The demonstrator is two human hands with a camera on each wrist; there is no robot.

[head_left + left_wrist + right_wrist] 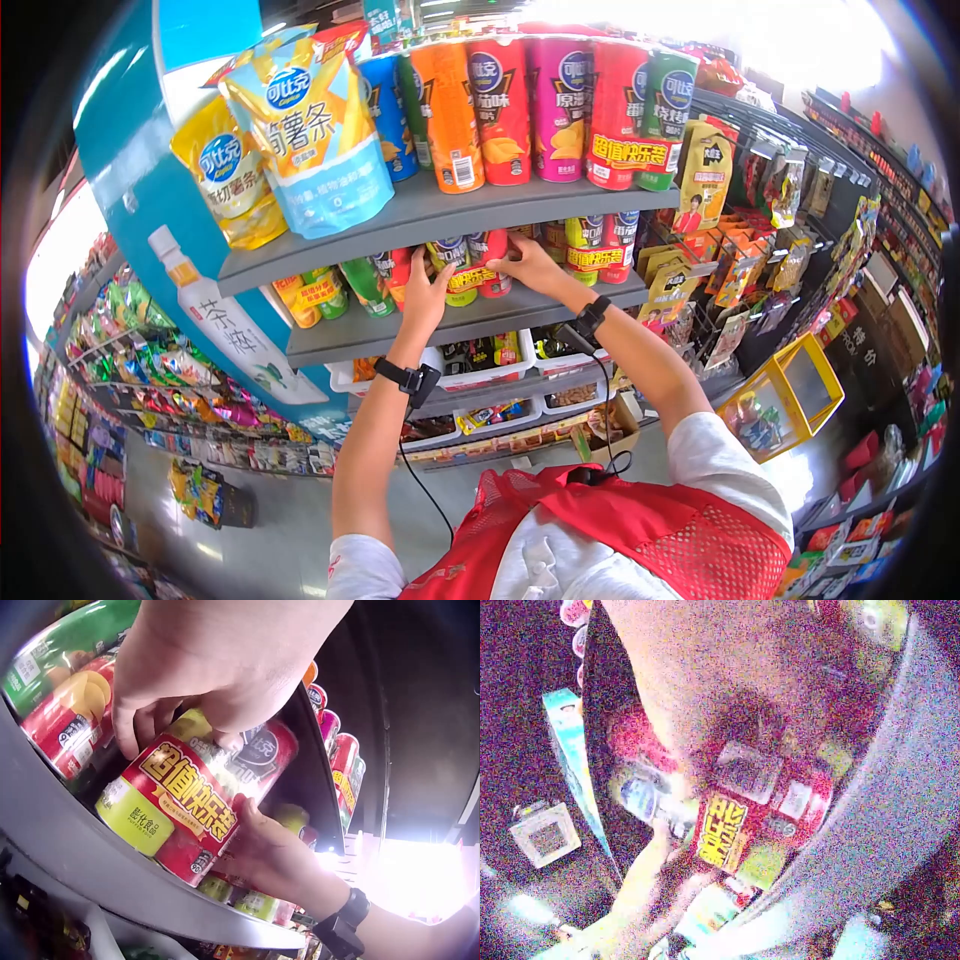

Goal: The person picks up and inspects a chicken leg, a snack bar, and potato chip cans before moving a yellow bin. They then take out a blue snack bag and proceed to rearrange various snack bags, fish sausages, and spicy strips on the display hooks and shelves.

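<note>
Between my two hands on the lower shelf stands a twin pack of potato chip canisters (464, 284), one yellow-green and one red, joined by a red band with big yellow lettering. My left hand (427, 296) grips its left side, the fingers reaching around the yellow-green canister (135, 817). On the other side my right hand (541, 271) holds the red canister (181, 859), its thumb at the front edge of the band. The pack's base is close over the shelf front in the left wrist view. The right wrist view is grainy and overexposed.
Red and green canisters (366, 287) stand left of the pack, and another twin pack (600, 258) stands to the right. The upper shelf (450, 212) overhangs my hands, carrying chip bags (310, 140) and tall canisters (500, 115). White bins (485, 378) sit below.
</note>
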